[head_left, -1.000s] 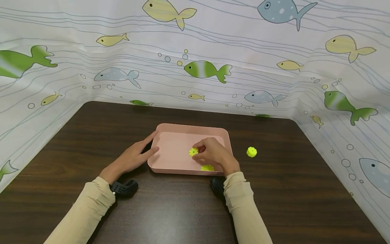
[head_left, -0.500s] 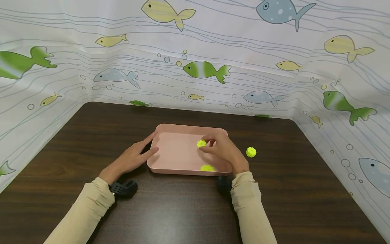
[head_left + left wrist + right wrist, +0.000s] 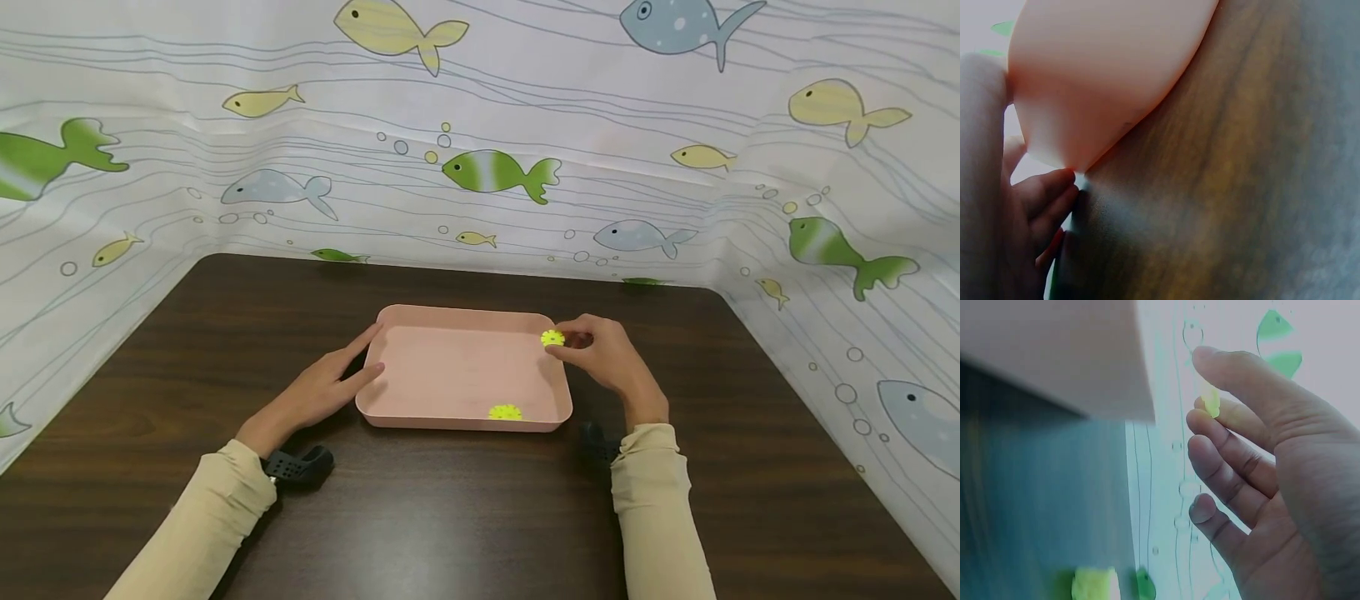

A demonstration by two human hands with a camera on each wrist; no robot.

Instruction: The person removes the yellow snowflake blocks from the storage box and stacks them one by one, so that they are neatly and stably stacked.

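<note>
The left hand (image 3: 317,390) holds the left end of the pink tray (image 3: 465,423), its thumb over the rim. In the left wrist view, the fingertips (image 3: 1063,178) rest against the tray's outer wall. Between thumb and forefinger the right hand (image 3: 609,354) pinches a bright yellow notched disc (image 3: 552,337) above the tray's far right corner. The right wrist view shows this pinched disc (image 3: 1211,401) edge-on, the other fingers curled loosely. Inside the tray, near its front wall, lies another yellow notched piece (image 3: 506,412), partly hidden by that wall.
A yellow stack-like piece (image 3: 1094,584) sits at the bottom of the right wrist view; the right hand covers its spot in the head view. The dark wooden table (image 3: 450,508) is bounded by a fish-print cloth (image 3: 390,192) at the back and sides.
The right hand has carried the pinched disc rightward and away from the person, from over the tray's middle to its far right corner. The left hand stays on the tray.
</note>
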